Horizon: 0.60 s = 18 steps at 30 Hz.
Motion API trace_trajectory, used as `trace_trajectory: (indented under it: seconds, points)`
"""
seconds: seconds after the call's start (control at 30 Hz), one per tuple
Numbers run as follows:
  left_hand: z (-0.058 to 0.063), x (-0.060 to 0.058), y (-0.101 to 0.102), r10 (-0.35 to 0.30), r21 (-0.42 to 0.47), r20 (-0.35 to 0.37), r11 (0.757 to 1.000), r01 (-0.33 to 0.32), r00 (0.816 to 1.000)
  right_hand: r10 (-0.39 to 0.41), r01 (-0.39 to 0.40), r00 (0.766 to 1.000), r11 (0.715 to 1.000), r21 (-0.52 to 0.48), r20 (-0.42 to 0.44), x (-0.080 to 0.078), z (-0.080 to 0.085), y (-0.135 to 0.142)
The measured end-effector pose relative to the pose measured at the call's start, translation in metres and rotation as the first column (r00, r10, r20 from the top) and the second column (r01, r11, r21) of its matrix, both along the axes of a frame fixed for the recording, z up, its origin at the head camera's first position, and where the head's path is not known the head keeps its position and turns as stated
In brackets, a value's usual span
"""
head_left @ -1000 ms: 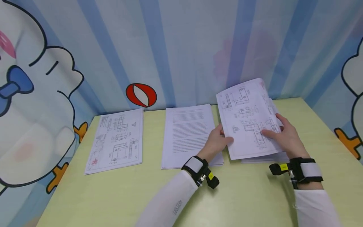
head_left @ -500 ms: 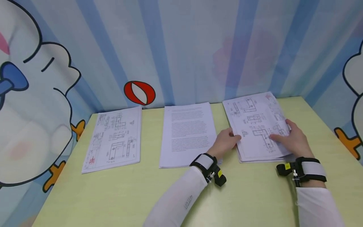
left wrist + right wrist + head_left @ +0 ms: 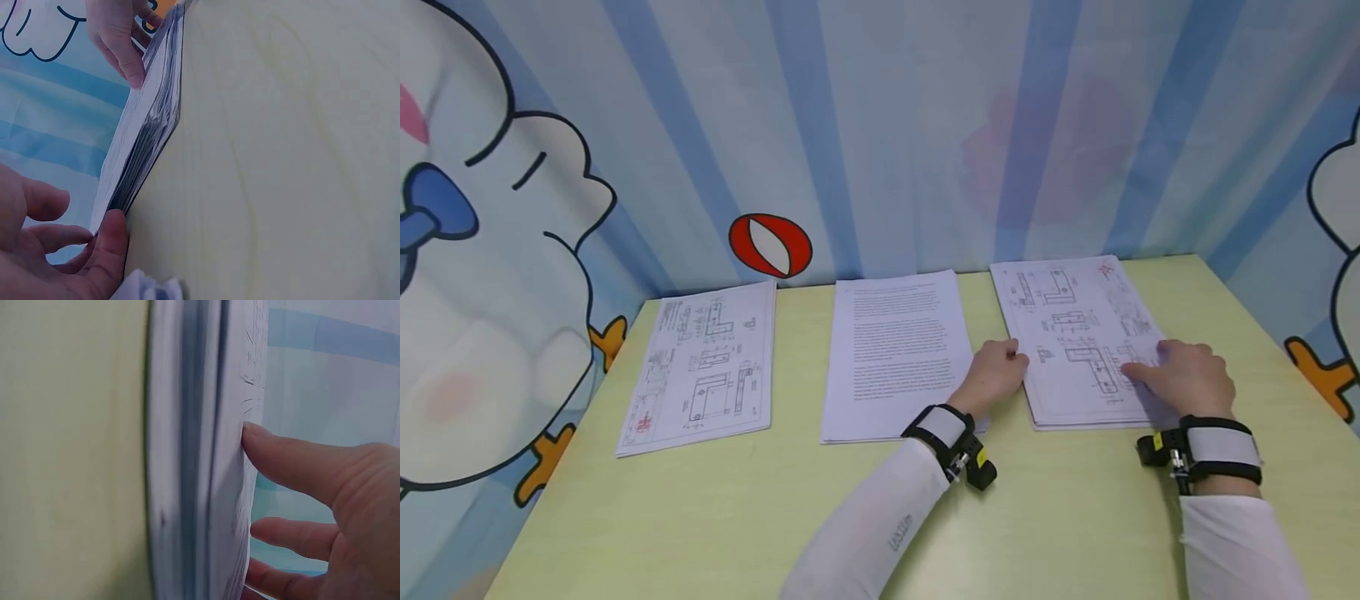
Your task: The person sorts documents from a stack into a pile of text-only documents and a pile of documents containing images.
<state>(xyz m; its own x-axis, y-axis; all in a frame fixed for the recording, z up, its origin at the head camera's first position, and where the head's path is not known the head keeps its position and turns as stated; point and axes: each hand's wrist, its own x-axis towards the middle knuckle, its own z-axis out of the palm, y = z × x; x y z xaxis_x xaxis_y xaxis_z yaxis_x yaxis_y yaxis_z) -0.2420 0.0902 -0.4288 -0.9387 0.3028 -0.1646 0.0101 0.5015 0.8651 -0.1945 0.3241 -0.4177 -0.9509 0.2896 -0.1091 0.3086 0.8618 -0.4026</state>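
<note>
A stack of paper sheets (image 3: pixel 1060 329) with technical drawings printed on its top page lies flat at the right of the table. My left hand (image 3: pixel 995 375) is at its left edge, fingertips against the sheets; the left wrist view shows those fingers (image 3: pixel 109 247) bent loosely along the edge. Across the stack, my right hand (image 3: pixel 1191 379) is at the right edge. Its thumb (image 3: pixel 281 456) rests on the top page, with the other fingers spread along the side. Seen edge-on in the right wrist view, the stack (image 3: pixel 187 456) has many layers.
A stack of text pages (image 3: pixel 898 358) lies mid-table, its lower right corner partly behind my left forearm. Farther left is another stack of drawing sheets (image 3: pixel 707 367) with a red stamp. A striped cartoon backdrop (image 3: pixel 880 142) rises behind the pale yellow table (image 3: pixel 700 517).
The lifted drawing sheets have come down flat onto the right stack, and its edges now line up. Both hands moved slightly right; the right hand then slid a little lower along the edge.
</note>
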Motion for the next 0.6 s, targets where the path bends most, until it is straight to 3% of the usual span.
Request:
trace_trajectory:
  seconds: [0.2,0.37,0.5,0.6]
  points:
    - [0.004,0.005,-0.005,-0.043,-0.022,0.028,0.999,0.044,0.999,0.0,-0.001,1.0,1.0,0.017,0.019,0.001,0.002,-0.005]
    - [0.013,0.012,-0.014,-0.075,-0.021,0.043,0.997,0.076,0.996,0.027,-0.027,1.0,0.999,-0.039,0.0,-0.001,0.007,-0.011]
    - [0.025,0.014,-0.03,-0.064,0.022,-0.033,0.998,0.065,0.997,0.044,-0.053,0.996,0.993,-0.105,-0.08,-0.01,0.005,-0.014]
    - [0.034,0.013,-0.048,-0.05,0.068,-0.122,0.996,0.059,0.991,0.07,-0.092,0.979,0.99,-0.109,-0.189,-0.024,-0.013,-0.014]
